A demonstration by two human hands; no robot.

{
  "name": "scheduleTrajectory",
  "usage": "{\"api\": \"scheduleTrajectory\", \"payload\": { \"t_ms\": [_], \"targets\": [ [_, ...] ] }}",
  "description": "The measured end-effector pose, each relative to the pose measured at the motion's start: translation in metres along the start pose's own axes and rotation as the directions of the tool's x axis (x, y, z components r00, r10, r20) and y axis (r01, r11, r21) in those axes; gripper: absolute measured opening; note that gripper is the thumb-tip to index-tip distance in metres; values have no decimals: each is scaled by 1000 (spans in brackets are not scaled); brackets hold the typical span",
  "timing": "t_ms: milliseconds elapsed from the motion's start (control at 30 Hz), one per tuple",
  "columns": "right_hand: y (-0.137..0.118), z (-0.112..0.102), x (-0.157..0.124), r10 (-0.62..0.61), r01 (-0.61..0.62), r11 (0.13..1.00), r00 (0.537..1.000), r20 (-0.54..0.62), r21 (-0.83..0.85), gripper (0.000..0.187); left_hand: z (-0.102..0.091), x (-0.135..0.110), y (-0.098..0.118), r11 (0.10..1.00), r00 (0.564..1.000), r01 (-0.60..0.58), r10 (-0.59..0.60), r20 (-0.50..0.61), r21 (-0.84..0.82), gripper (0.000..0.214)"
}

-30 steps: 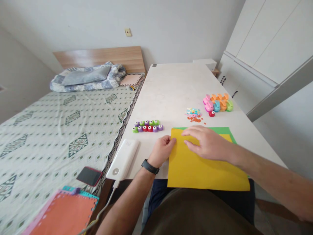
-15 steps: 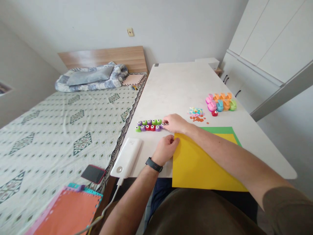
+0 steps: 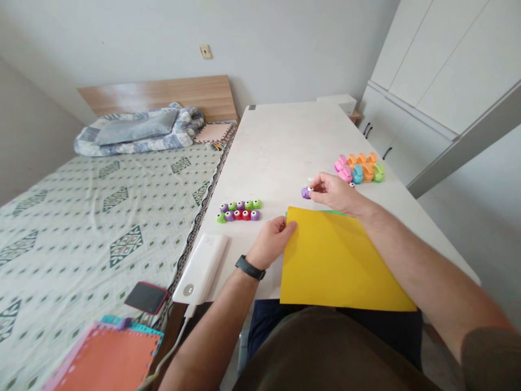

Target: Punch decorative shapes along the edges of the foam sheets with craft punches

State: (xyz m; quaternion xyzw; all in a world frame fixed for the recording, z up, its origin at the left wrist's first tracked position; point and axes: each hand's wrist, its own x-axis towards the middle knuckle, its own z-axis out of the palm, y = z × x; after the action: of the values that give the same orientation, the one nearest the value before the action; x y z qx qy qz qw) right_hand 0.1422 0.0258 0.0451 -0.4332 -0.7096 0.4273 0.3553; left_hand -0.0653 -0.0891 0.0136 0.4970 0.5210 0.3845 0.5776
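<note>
While the left hand (image 3: 272,240) pinches the near-left corner of the yellow sheet (image 3: 337,263) on the desk (image 3: 285,146), the right hand (image 3: 336,193) holds a small purple punch (image 3: 305,193) between closed fingertips, above the desk, right of the punch row (image 3: 239,210).

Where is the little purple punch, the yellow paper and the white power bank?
purple punch (image 3: 305,193): head view, on its round body, pinched in the right hand's grip.
yellow paper (image 3: 334,260): head view, middle of the sheet.
white power bank (image 3: 201,268): head view, middle of its top face.
</note>
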Motion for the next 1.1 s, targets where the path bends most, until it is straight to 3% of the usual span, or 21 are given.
{"api": "scheduleTrajectory", "payload": {
  "t_ms": [133,267,500,633,833,1100],
  "targets": [
    [-2,-8,-10,56,-54,993,998,-19,102,33,6,16,9,997,999,-39,37,41,61,39],
    [-3,-15,-12,82,-90,984,995,58,153,44,12,37,15,986,995,-85,76,70,140,38],
    [11,-26,-2,86,-92,983,995,47,160,43,15,59,26,940,982,-165,128,139,298,39],
    [14,-30,0,96,-121,966,989,114,230,46,13,64,19,938,977,-174,128,169,298,41],
    [22,-29,-2,88,-139,954,977,196,265,47,10,64,3,953,987,-131,101,122,274,41],
    [38,-18,-8,51,-103,953,981,187,283,48,11,58,4,918,980,-186,147,135,351,40]
  ]
}}
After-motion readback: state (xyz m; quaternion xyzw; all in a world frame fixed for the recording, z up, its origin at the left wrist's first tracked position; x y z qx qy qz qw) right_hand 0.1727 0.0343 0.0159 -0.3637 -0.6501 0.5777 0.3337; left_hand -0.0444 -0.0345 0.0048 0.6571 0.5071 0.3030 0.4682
